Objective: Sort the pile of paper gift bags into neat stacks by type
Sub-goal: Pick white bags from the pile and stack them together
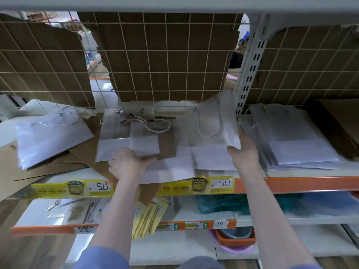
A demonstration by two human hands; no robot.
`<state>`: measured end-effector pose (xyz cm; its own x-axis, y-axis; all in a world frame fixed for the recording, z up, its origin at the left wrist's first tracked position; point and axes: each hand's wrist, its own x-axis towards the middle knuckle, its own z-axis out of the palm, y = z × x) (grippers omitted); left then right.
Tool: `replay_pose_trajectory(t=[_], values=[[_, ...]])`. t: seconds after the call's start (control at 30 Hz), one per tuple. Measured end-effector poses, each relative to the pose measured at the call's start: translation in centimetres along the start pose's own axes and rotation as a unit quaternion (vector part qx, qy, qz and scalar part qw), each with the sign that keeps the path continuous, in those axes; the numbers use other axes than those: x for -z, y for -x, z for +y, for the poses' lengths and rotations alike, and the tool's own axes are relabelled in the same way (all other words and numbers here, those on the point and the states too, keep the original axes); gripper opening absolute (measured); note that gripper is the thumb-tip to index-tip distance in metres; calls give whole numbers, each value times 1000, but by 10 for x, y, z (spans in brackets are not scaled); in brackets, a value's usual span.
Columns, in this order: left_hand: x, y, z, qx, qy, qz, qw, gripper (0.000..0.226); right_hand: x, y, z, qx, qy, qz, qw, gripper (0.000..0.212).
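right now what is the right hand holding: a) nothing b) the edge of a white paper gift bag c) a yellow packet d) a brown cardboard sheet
b: the right hand pinches the lifted edge of a white paper gift bag with a white rope handle, raised off the shelf beside the neat stack of white paper bags.

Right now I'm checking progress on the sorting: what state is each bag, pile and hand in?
White rope-handled paper bag: lifted at its edge by the right hand.
Right hand: grips that bag's edge.
Left hand: rests on the loose middle pile.
Middle pile of white and brown bags: flat, overlapping, unsorted.
Right-hand stack of white bags: flat, fairly neat.
Left white bag: flat, skewed.
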<state>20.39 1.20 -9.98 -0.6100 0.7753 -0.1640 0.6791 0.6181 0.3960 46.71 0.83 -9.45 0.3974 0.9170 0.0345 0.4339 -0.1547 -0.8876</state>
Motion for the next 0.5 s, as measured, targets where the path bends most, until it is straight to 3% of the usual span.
replay_pose_trajectory(t=[0.1, 0.5], values=[[3, -2, -4, -15, 20, -15, 1000, 87, 0, 9, 1, 9, 15, 28, 999, 55], [6, 23, -9, -151, 224, 50, 961, 16, 32, 26, 3, -6, -4, 114, 993, 47]])
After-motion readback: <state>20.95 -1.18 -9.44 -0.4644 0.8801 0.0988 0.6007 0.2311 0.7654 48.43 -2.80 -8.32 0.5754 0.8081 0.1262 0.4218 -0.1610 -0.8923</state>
